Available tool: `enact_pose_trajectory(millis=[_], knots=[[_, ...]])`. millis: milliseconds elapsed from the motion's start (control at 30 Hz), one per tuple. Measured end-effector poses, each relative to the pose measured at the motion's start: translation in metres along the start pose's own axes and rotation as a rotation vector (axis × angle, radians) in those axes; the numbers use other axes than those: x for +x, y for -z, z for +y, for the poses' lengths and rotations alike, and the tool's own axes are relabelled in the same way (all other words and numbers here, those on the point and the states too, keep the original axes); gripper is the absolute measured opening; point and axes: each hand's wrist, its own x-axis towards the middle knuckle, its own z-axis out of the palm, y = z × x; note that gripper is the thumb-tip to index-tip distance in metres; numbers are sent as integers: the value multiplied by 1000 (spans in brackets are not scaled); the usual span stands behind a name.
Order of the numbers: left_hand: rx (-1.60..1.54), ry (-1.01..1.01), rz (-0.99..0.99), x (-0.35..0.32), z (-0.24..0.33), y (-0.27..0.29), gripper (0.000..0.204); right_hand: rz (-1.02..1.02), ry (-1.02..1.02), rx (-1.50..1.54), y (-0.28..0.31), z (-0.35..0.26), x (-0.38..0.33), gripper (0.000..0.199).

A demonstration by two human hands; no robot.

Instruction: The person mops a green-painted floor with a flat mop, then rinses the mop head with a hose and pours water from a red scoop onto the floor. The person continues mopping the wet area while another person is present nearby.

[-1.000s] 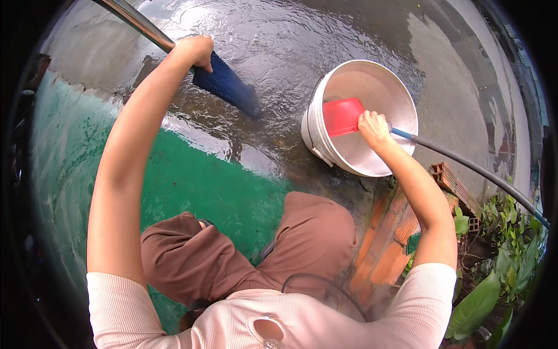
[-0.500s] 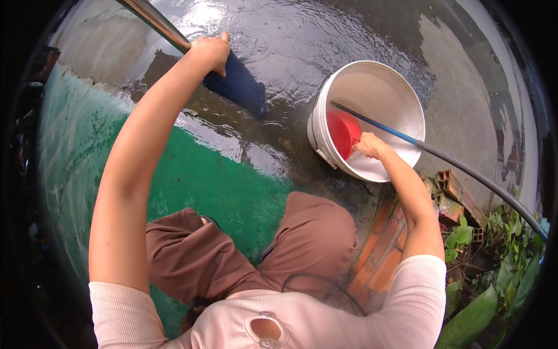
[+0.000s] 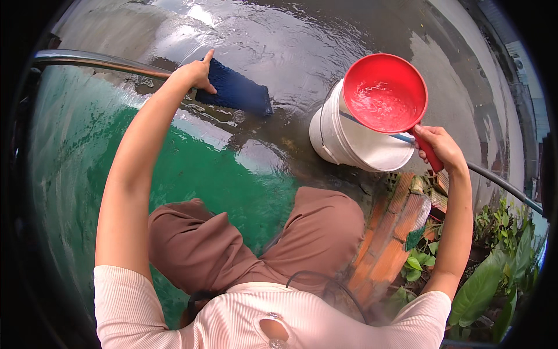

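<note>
My right hand is wrapped round the handle of a red dipper, which has water moving in its bowl. The dipper hangs above the white bucket, covering part of its mouth. With the index finger stretched out, my left hand grips a flat mop where its metal pole meets the head. The mop's dark blue shaggy head lies on or just over the wet floor; I cannot tell which. A hose runs into the bucket from the right, partly hidden behind the dipper and hand.
Water covers the grey concrete ahead. Green-painted floor spreads at the left and before my knees. Beside my right knee are orange hollow bricks, with leafy plants further right.
My right hand has lifted the dipper out of the bucket, up and to the right, with water in it. My left hand has shifted slightly left, and the mop's pole has swung lower at its far end.
</note>
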Motion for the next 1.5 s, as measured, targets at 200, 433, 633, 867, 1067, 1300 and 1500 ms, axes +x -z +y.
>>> enact_pose_trajectory(millis=[200, 433, 633, 867, 1067, 1300, 1500], knots=[[-11, 12, 44, -3, -3, -8, 93, 53, 151, -95, -38, -77, -21, 32], [16, 40, -35, -1, -15, 0, 63, -32, 284, -217, -162, -147, 47, 36], [-132, 44, -20, 12, -32, -10, 125, 272, 577, -618, -241, -186, 73, 34], [-187, 181, -211, 16, -80, -38, 129, 324, 547, -598, -277, -169, 98, 33], [-668, -51, -438, -10, -100, -85, 63, 403, 764, -401, -394, -83, 110, 41], [-627, 52, -39, -64, -102, -159, 121, 309, 53, -511, -386, 51, 236, 26], [-755, 137, -35, -101, -101, -167, 117, 144, 338, -551, -423, -40, 163, 26]])
